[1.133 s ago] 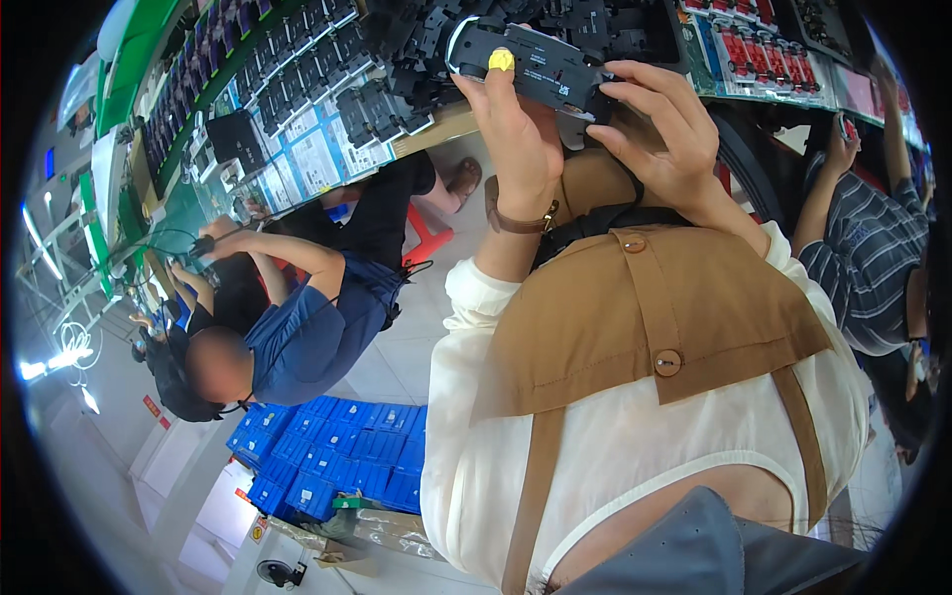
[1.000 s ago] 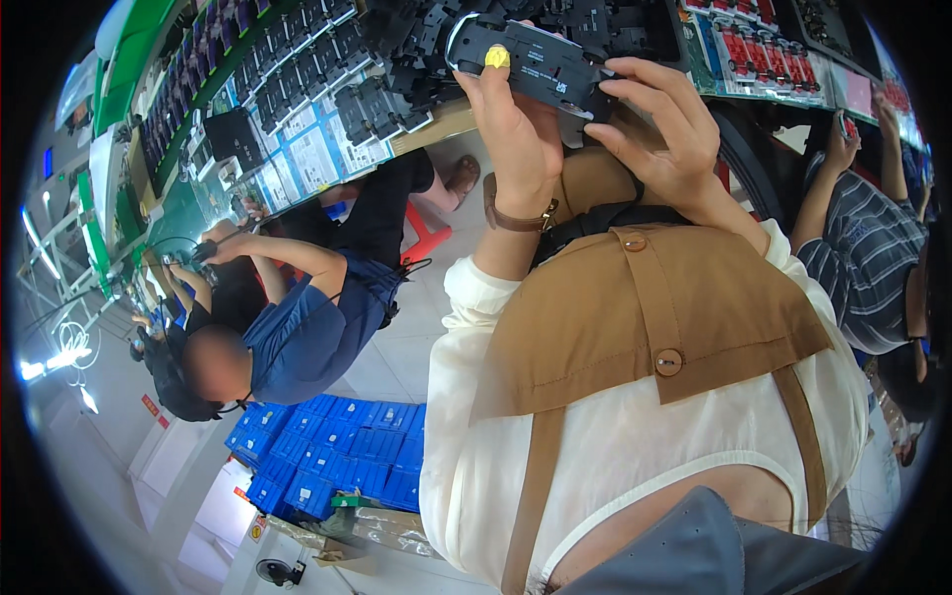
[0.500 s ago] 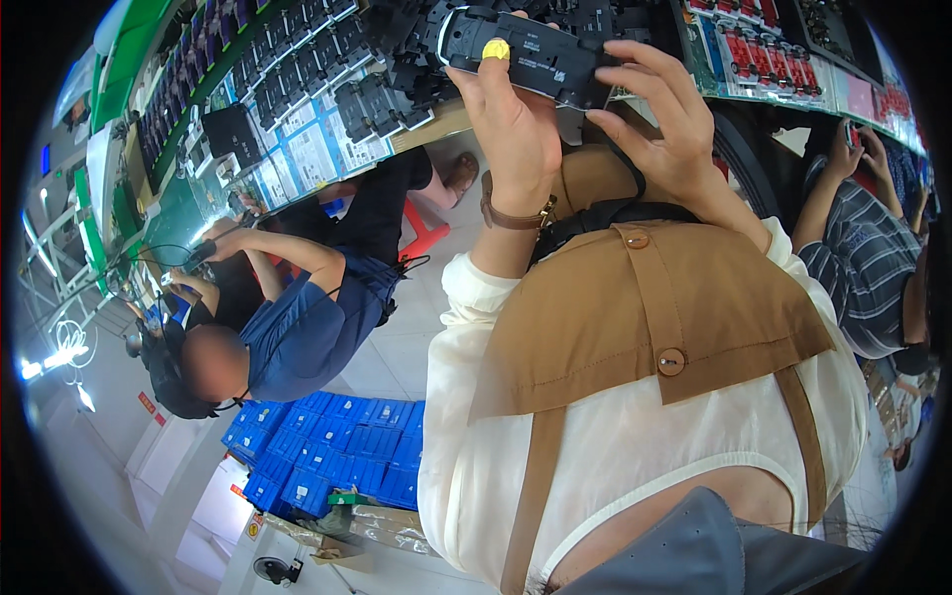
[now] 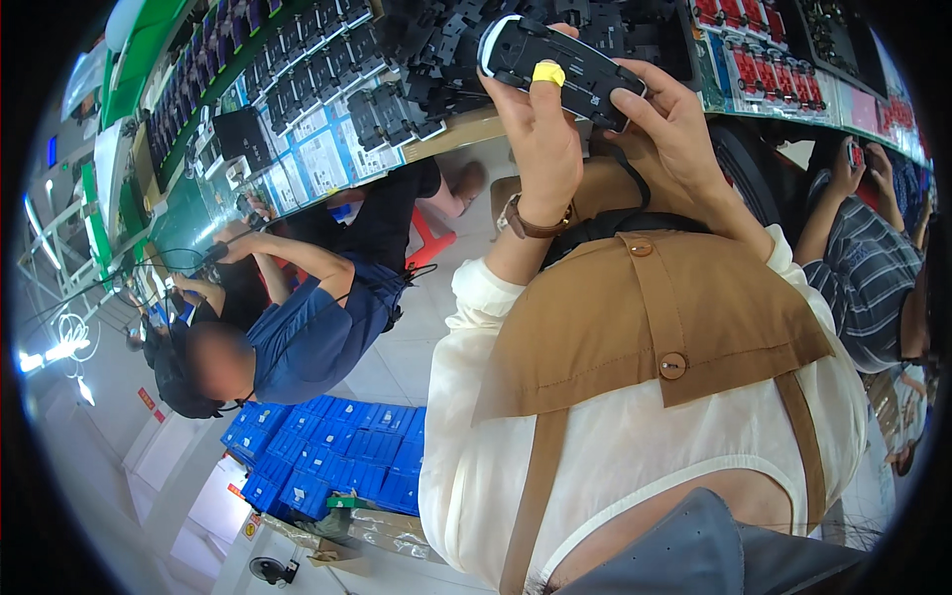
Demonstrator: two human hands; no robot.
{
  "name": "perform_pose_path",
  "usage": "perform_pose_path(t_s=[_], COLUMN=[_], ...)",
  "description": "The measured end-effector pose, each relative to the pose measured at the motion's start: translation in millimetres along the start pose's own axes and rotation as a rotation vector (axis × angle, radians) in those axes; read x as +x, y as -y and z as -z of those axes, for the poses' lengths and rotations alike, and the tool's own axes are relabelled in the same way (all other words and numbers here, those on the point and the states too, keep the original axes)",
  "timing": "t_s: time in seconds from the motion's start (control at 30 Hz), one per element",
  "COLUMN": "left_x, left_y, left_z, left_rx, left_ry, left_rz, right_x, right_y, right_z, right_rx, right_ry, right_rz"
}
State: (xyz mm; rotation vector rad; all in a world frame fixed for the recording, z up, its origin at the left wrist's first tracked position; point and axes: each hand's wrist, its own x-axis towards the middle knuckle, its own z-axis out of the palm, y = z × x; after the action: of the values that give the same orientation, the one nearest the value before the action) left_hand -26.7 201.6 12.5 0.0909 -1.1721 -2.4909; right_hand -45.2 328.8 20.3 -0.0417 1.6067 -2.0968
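Note:
A toy car (image 4: 587,71) is held above the bench edge with its black underside toward me and its white body showing along the left end. My left hand (image 4: 547,164) is closed around that end; its thumb, wearing a yellow finger cover (image 4: 548,73), presses on the underside. At the other end, my right hand (image 4: 676,124) grips the car between thumb and fingers. Most of the car's upper side is hidden. Behind it lies a heap of loose black plastic car bases (image 4: 428,69).
Left on the bench are rows of black car bases (image 4: 332,64) on printed sheets. Red car parts (image 4: 773,74) lie at the right. A co-worker in blue (image 4: 307,337) sits left, another in a striped top (image 4: 873,283) right. Blue bins (image 4: 347,446) are stacked behind.
The car and both hands have shifted to the right in view, and the car tilts more. My right hand's spread fingers have closed onto its right end.

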Motion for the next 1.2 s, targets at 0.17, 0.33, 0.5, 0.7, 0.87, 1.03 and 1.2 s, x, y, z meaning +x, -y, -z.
perform_pose_path(t_s=[0.17,0.33,0.5,0.7,0.87,1.03,1.2], left_x=[10.3,18.0,12.3,33.7,74.7,80.9,91.4], left_y=[-5.4,-17.7,-21.6,-64.3,-115.2,-113.1,-83.8], left_z=[4.5,15.1,37.0,153.6,311.9,467.4,462.9], left_rx=[-0.113,-0.035,0.067,0.661,0.9,1.181,0.849], left_ry=[-0.141,-0.178,-0.187,-0.535,-0.782,-0.93,-0.654], left_rz=[0.066,0.092,0.241,0.14,0.071,0.065,0.378], right_x=[4.3,13.4,27.8,45.2,51.0,49.6,37.4], right_y=[-11.1,-17.8,-16.6,-14.4,-18.5,-16.3,-18.2], right_z=[-2.3,-18.8,-42.2,-64.9,-43.0,-35.3,-23.4], right_rx=[-0.043,0.008,0.0,-0.163,-0.258,-0.381,-0.415], right_ry=[-0.011,-0.032,-0.092,0.168,-0.05,-0.1,-0.23], right_rz=[0.095,-0.009,-0.016,0.15,0.096,0.028,0.019])
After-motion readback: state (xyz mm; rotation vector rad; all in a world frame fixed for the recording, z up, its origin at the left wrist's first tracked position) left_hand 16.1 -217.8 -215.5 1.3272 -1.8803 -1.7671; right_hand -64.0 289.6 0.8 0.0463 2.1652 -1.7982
